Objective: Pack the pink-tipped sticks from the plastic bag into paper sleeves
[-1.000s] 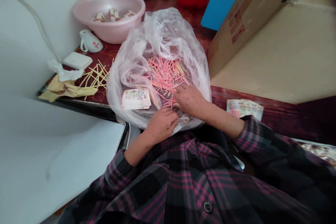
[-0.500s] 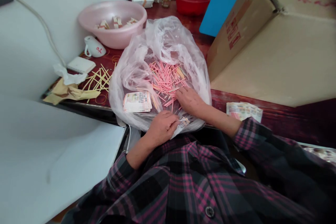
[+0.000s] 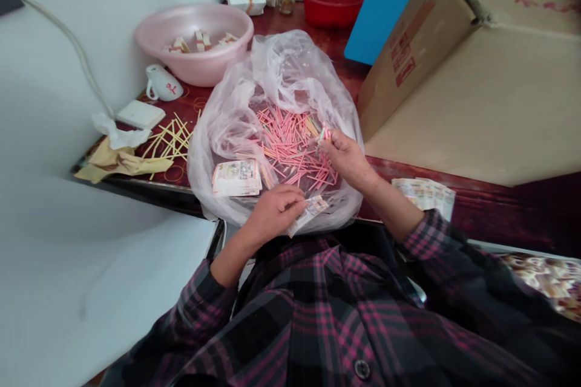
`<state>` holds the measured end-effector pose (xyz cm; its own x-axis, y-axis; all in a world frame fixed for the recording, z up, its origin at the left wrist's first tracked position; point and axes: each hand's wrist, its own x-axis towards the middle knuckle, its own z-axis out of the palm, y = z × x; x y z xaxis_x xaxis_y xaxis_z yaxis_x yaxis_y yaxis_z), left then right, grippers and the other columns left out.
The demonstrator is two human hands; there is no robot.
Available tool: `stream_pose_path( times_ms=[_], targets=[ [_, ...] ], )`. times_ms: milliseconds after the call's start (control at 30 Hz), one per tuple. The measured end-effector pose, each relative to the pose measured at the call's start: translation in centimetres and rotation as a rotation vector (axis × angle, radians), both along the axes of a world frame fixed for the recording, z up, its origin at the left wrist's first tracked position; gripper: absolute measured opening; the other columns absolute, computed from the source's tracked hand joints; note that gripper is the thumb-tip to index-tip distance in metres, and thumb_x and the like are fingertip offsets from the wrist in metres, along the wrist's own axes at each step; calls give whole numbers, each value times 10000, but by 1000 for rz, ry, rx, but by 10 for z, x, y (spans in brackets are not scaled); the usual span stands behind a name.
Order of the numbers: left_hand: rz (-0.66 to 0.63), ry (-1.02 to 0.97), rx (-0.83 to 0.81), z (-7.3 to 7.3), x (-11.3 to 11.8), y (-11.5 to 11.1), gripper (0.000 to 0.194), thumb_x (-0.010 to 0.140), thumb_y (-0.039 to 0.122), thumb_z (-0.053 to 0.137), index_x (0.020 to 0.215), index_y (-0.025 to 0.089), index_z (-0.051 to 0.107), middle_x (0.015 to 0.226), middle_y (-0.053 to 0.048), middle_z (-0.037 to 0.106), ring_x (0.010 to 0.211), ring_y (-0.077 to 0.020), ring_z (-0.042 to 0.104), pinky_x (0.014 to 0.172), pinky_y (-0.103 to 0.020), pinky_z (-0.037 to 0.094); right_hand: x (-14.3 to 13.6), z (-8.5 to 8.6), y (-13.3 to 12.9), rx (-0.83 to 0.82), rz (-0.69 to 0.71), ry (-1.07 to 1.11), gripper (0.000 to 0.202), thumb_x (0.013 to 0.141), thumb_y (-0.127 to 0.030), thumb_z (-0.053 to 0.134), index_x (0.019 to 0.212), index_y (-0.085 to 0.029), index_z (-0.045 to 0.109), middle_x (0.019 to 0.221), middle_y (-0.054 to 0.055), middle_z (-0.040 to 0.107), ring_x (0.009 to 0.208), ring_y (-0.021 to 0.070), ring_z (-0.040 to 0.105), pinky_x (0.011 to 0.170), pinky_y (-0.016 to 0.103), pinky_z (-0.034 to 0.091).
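A clear plastic bag point(image 3: 290, 66) lies spread on the table, with a heap of thin pink sticks point(image 3: 285, 133) on it. My right hand point(image 3: 345, 157) is closed on a few sticks point(image 3: 324, 135), mostly pink with a pale green one, raised over the heap's right side. Near the bag's front edge my left hand point(image 3: 279, 208) pinches a small printed paper packet point(image 3: 311, 213) between thumb and fingers. To the left of that hand, a stack of printed packets point(image 3: 236, 178) rests on the plastic.
A pink basin point(image 3: 195, 66) holding small bundles stands behind left, near a white mug point(image 3: 163, 83) and loose yellow sticks point(image 3: 170, 139). A large cardboard box point(image 3: 472, 91) fills the right side. More printed packets point(image 3: 426, 193) lie before it. Farther back is a red basin point(image 3: 333, 3).
My right hand has lifted from the heap, moving up and slightly right, with sticks now showing in its fingers. More of the packet shows in my left hand, which has barely shifted.
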<state>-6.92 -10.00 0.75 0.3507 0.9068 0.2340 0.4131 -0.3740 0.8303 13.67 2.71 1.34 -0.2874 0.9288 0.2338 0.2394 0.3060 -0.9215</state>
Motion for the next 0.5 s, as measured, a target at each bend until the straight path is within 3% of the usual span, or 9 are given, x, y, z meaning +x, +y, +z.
stream_pose_path(
  times_ms=[133,367,500],
  targets=[
    [158,-58,-51,7,1,6,243,1001,341,654,847,205,783,857,-45,772,819,-197,705,806,-309,542,-9,-5,-5,49,4,130,316,1020,-563,551,966,-259,613,969,32,724,933,214,652,964,398,539],
    [279,-213,-187,4,-1,8,165,924,358,725,917,213,803,817,-3,761,751,-175,646,733,-284,497,-7,-32,-14,-4,6,-68,205,958,-452,595,910,-254,571,910,24,705,893,221,649,959,461,583],
    [348,-354,-196,-2,1,14,193,889,395,776,849,207,791,855,-16,759,823,-180,653,806,-301,516,-7,-29,-11,-129,17,183,264,986,-515,617,965,-254,586,905,15,726,897,201,718,945,431,619]
  ],
)
